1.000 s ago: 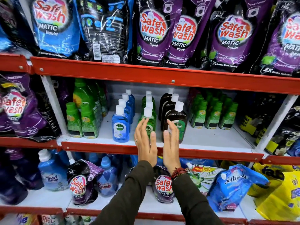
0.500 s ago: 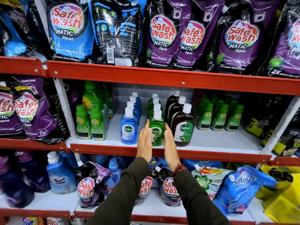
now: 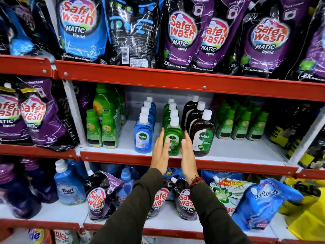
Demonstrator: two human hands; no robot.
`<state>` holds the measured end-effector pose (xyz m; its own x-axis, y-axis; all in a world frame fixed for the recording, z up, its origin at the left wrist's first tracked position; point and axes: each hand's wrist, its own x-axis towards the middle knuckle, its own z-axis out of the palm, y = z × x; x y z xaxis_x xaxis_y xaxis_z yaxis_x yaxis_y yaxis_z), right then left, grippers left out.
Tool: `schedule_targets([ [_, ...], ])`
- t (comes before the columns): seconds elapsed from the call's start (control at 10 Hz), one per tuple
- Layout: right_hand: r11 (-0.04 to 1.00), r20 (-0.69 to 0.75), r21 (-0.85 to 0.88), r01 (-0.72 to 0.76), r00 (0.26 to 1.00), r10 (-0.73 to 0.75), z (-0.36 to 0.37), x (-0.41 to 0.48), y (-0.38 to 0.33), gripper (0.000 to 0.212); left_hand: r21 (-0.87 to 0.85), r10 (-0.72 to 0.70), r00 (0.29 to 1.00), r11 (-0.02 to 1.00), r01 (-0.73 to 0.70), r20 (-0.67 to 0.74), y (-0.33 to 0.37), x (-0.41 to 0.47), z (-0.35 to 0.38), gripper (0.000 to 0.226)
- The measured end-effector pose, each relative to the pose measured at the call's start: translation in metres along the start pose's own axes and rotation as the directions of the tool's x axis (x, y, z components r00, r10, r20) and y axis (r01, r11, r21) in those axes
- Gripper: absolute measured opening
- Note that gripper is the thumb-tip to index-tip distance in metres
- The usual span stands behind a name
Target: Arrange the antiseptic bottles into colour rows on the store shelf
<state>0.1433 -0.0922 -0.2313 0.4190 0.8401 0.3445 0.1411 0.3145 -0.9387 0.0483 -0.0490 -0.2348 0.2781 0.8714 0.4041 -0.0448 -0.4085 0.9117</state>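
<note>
Three rows of Dettol antiseptic bottles run front to back on the middle shelf (image 3: 233,148): a blue row (image 3: 143,136) on the left, a green row (image 3: 174,132) in the middle, a brown row (image 3: 202,136) on the right. All have white caps. My left hand (image 3: 161,152) and my right hand (image 3: 187,155) are held flat with palms facing each other, flanking the front green bottle at its lower half. The left thumb rests on or just in front of its label. Neither hand closes around anything.
Small green bottles stand left (image 3: 102,131) and right (image 3: 241,125) of the Dettol rows. Safe wash pouches (image 3: 181,36) hang over the red shelf edge above. Pouches and blue detergent bottles (image 3: 67,187) fill the shelf below. Bare white board lies in front of the right-hand green bottles.
Both hands have drawn down and back from the green row, uncovering the front green bottle. The view has shifted closer to the shelf.
</note>
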Motion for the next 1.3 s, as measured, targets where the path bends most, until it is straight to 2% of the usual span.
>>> schedule_targets([
  [0.1,0.997,-0.099,-0.049,0.053,0.993,-0.058,0.002,-0.006,-0.002,0.052,0.004,0.028,0.998,1.000,-0.027,-0.052,-0.002,-0.007,-0.003,0.069],
  [0.2,0.987,-0.203,-0.034,0.157,0.966,-0.161,0.007,-0.016,-0.008,0.036,0.048,0.119,0.982,0.992,-0.113,-0.147,-0.007,-0.016,-0.011,0.068],
  [0.3,0.981,-0.118,0.019,0.195,0.974,-0.191,0.024,-0.022,-0.010,0.043,0.100,0.217,0.932,0.975,-0.196,-0.289,-0.008,-0.018,-0.026,0.053],
  [0.4,0.994,0.055,0.049,0.096,0.994,-0.099,0.051,-0.021,-0.013,0.048,0.180,0.295,0.864,0.954,-0.241,-0.409,-0.009,-0.008,-0.048,0.052],
  [0.5,0.999,0.174,0.025,-0.028,0.984,0.023,0.074,-0.015,-0.016,0.060,0.093,0.148,0.916,0.988,-0.122,-0.374,-0.010,0.005,-0.070,0.058],
  [0.6,0.993,0.217,-0.017,-0.116,0.969,0.117,0.088,-0.009,-0.019,0.074,-0.038,-0.051,0.971,0.998,0.044,-0.232,-0.018,0.017,-0.085,0.063],
  [0.7,0.985,0.231,-0.049,-0.165,0.958,0.171,0.094,-0.005,-0.016,0.072,-0.105,-0.131,0.981,0.988,0.117,-0.145,-0.028,0.025,-0.096,0.103],
  [0.8,0.984,0.242,-0.071,-0.166,0.954,0.178,0.095,-0.003,-0.016,0.082,-0.142,-0.154,0.980,0.980,0.136,-0.123,-0.028,0.024,-0.100,0.099],
  [0.9,0.984,0.260,-0.065,-0.165,0.949,0.176,0.091,-0.003,-0.017,0.077,-0.151,-0.126,0.983,0.983,0.105,-0.136,-0.020,0.018,-0.100,0.080],
  [1.0,0.984,0.278,-0.079,-0.157,0.945,0.173,0.090,-0.004,-0.019,0.090,-0.121,-0.091,0.986,0.990,0.074,-0.141,-0.017,0.015,-0.098,0.074],
  [1.1,0.985,0.291,-0.089,-0.150,0.942,0.170,0.089,-0.003,-0.017,0.093,-0.067,-0.076,0.987,0.996,0.067,-0.141,-0.018,0.016,-0.099,0.070],
  [1.2,0.983,0.291,-0.092,-0.158,0.940,0.179,0.088,-0.004,-0.021,0.077,-0.017,-0.071,0.990,0.997,0.069,-0.119,-0.017,0.015,-0.099,0.063],
  [1.3,0.989,0.221,-0.008,-0.146,0.965,0.145,0.075,-0.011,-0.024,0.061,-0.012,-0.067,0.991,0.998,0.066,-0.112,-0.015,0.014,-0.095,0.060],
])
